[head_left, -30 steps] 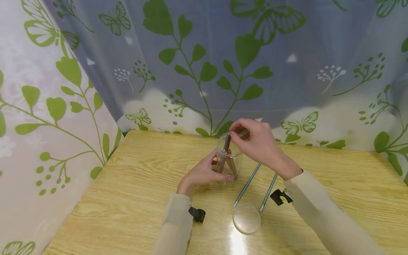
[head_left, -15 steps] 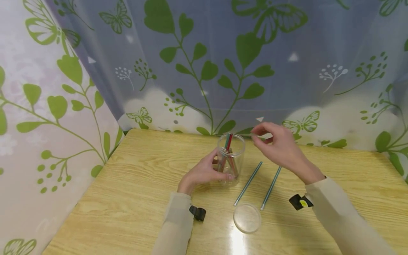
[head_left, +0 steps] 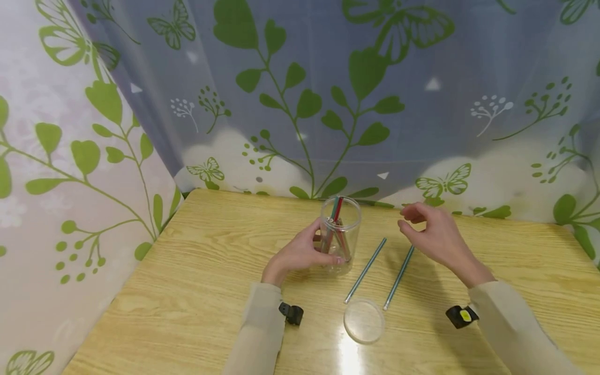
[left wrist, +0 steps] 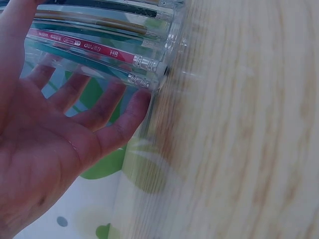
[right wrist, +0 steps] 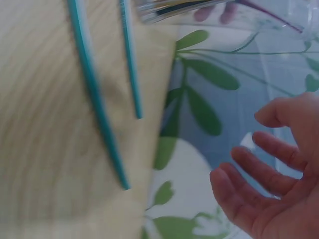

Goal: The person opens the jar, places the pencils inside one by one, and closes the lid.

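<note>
A clear plastic jar [head_left: 354, 237] stands upright on the table, several pencils leaning inside it. My left hand [head_left: 299, 251] grips it from the left, thumb across the front and fingers round the back. Up close in the left wrist view, a red pencil [left wrist: 89, 46] marked HB shows among green and dark ones, their eraser ends at the jar's base. My right hand [head_left: 435, 232] hovers to the right of the jar with fingers loosely bent and nothing in them. Below it lies a blue-green pencil [head_left: 399, 277], with a second blue-green pencil [head_left: 365, 270] nearer the jar.
A round clear lid [head_left: 364, 321] lies on the wood-grain table [head_left: 201, 291] in front of the two loose pencils. Behind the table's far edge hangs a curtain [head_left: 300, 104] with green leaves and butterflies; a similar one [head_left: 56, 208] covers the left side.
My right hand has moved from the jar's rim to the right and down, away from the jar. The left hand keeps its hold, and the loose pencils and lid lie as before.
</note>
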Demonstrator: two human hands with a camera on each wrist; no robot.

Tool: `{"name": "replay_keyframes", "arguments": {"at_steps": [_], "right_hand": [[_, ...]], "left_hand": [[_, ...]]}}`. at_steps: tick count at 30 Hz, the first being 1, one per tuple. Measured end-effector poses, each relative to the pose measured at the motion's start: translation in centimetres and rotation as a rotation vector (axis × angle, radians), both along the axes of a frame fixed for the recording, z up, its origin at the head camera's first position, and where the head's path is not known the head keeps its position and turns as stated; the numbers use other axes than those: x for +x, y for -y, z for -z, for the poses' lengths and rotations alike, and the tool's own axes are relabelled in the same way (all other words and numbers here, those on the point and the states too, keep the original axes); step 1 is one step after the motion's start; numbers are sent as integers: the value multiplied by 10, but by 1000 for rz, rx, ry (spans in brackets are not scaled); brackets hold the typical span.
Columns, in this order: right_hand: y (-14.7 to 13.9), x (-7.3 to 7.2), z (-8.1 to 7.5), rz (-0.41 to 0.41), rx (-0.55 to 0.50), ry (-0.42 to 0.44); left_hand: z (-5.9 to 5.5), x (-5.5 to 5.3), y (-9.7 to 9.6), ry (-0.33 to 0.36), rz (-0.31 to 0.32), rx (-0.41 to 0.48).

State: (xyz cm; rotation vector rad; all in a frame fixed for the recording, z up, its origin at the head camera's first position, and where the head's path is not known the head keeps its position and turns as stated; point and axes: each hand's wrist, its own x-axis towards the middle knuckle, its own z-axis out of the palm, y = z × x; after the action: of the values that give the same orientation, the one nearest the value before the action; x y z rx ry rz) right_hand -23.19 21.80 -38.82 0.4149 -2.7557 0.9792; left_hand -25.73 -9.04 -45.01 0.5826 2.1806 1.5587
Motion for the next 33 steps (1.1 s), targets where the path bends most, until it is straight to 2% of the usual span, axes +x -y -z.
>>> {"name": "replay_keyframes", "arguments": {"at_steps": [6, 11, 14, 18, 27, 33], "right_hand": [[-14, 0, 22, 83, 35, 89], [-23, -2, 37, 156, 98, 222], [-27, -4, 44, 181, 133, 299], [-31, -5, 50, 205, 169, 360], [-30, -13, 57, 195, 228, 418], [-25, -17, 58, 196, 235, 408]], "left_hand": [[-1, 0, 0, 15, -6, -4], [-1, 0, 0, 14, -1, -3], [-1, 0, 0, 7, -2, -10], [0, 0, 1, 0, 0, -16], [0, -1, 2, 1, 4, -8], [0, 0, 2, -4, 6, -8]]}}
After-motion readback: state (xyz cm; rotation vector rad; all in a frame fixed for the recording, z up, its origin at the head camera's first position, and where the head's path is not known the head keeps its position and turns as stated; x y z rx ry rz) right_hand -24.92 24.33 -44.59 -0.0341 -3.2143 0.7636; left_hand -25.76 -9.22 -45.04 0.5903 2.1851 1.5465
